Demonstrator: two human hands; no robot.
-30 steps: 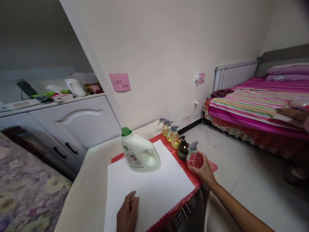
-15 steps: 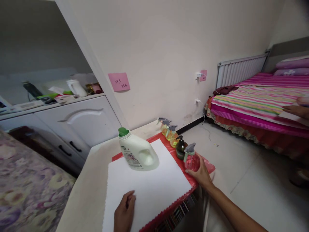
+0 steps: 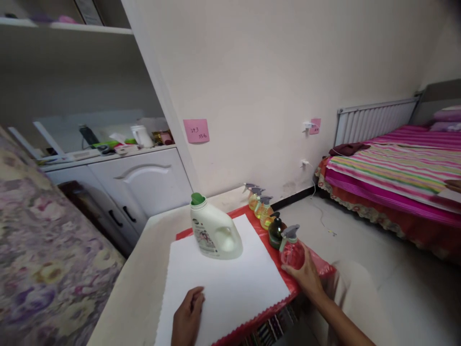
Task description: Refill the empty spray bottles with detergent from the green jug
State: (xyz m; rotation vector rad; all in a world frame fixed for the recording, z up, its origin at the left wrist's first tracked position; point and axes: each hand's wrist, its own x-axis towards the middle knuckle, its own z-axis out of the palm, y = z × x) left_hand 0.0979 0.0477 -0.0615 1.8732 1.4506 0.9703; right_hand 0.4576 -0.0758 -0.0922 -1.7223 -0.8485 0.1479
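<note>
My right hand is wrapped around the body of a pink spray bottle with a grey trigger head. The bottle stands upright on a red sheet. Right beside it is a dark pump bottle. My left hand rests on a white sheet, its fingers curled in, with nothing visible in them. Beyond that hand stands a pale green detergent jug, upright, with a green piece in its mouth.
Several yellowish spray bottles line the sheet's far edge, behind the dark one. A cabinet and a flowered cloth are on the left. To the right is a bed, with part of another person's hand at the frame edge.
The view has turned left, so the scene sits further right and more shelf shows. My right hand still holds the pink spray bottle; my left hand stays on the white sheet.
</note>
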